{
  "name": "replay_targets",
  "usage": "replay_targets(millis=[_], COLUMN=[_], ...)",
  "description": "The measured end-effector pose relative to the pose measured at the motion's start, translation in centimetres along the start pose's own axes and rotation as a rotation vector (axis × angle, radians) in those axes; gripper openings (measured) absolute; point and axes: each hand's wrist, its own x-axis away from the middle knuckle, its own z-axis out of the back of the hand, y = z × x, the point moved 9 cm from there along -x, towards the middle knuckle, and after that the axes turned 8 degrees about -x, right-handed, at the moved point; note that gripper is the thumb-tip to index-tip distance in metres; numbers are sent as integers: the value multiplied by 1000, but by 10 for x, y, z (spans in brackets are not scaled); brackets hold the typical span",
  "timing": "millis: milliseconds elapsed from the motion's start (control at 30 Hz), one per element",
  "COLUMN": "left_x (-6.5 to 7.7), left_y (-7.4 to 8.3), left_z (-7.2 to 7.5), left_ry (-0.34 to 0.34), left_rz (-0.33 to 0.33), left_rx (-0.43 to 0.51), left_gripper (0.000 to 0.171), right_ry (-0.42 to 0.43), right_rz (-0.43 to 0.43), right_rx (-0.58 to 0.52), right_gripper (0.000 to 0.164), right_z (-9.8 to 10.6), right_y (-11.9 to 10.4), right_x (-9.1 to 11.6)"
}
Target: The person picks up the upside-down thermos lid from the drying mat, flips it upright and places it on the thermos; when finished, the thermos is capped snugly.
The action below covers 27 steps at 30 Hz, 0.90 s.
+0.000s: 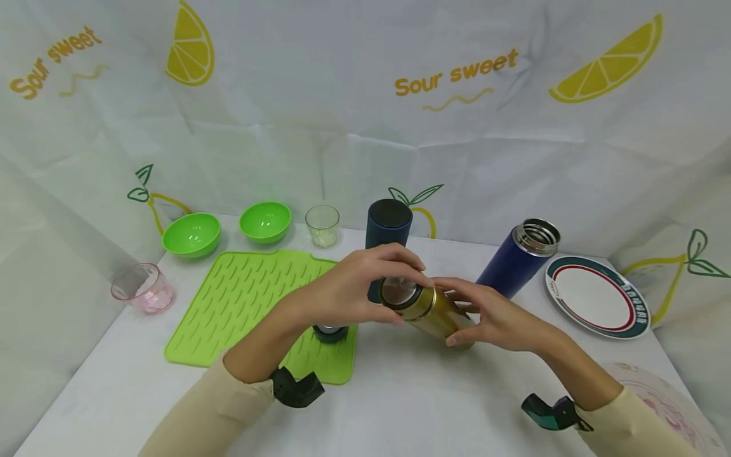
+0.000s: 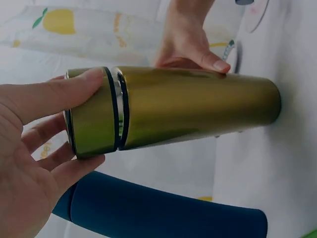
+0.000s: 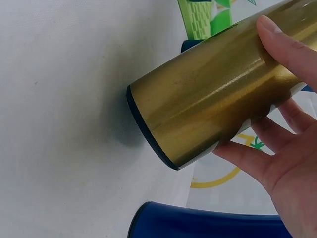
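Both hands are on a gold thermos (image 1: 436, 314), which tilts over the white table in the head view. My left hand (image 1: 348, 289) grips its gold lid (image 2: 94, 119), thumb on one side and fingers on the other. In the left wrist view a silver ring shows in the narrow gap between lid and body. Lower down, my right hand (image 1: 493, 314) holds the body between thumb and fingers. The right wrist view shows the dark base rim (image 3: 151, 131) close over the tabletop. Behind my left hand stands a dark blue thermos (image 1: 390, 222), partly hidden.
A lidless blue thermos (image 1: 516, 257) stands at right beside a green-rimmed plate (image 1: 636, 311). On the green mat (image 1: 228, 317) sits a dark lid (image 1: 330, 334), partly behind my left wrist. Green bowls (image 1: 191, 235), a clear glass (image 1: 322, 225) and a pink glass (image 1: 143, 289) stand at left and back.
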Motion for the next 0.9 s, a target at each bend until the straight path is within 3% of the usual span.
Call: replay_targets(millis=[233,400,500,700,800,900], left_x=[2,0,0,2,1,1], left_y=[-5,1,2,-2,1,3], left_z=[4,2,1,4,5,4], left_ry=[76,7,-52,45,32,-18], left_rz=[134,55,27,156,118,70], left_rx=[-175,-123,-85,-254,-194,-122], left_gripper=[68,55,59,70,56,60], right_ry=[-1,-1,-1,-3,-4,-9], right_rz=[24,18,10,15,4,2], right_rx=[0,-4,-2,-14,-20,-10], right_gripper=[85,86,86,88,89,88], right_z=[0,1,0,1,1,1], right_y=[-2,-1,1,0,0,0], right_x=[-1,-1,-1,-2,-1,-2])
